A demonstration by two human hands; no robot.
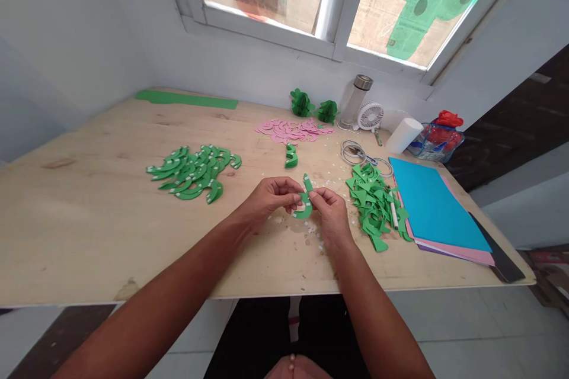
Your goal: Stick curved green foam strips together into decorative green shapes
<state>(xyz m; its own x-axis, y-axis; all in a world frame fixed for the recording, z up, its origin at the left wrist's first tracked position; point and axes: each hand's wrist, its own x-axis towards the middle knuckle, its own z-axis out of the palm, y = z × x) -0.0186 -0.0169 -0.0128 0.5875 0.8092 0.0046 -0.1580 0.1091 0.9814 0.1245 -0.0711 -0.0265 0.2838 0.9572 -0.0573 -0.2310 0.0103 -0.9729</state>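
Note:
A curved green paper piece (pixel 304 211) with small white patches is held between both hands above the table's middle. My left hand (pixel 276 196) pinches its left side, fingers closed. My right hand (pixel 329 208) grips its right edge between thumb and fingers. Just beyond the hands stands a small green stack of cut shapes (pixel 291 156). A heap of green curved pieces with white patches (pixel 195 170) lies to the left. Green scraps (pixel 373 204) are piled on the right, with a white pen (pixel 393 215) on them.
Pink cutouts (pixel 288 129), two green paper ornaments (pixel 301 103), a glass bottle (pixel 355 100) and a small fan (pixel 370 115) stand or lie at the back. Scissors (pixel 355 153), a white roll (pixel 404 135) and blue sheets (pixel 438 204) are on the right. White bits litter the wooden table (pixel 111 213).

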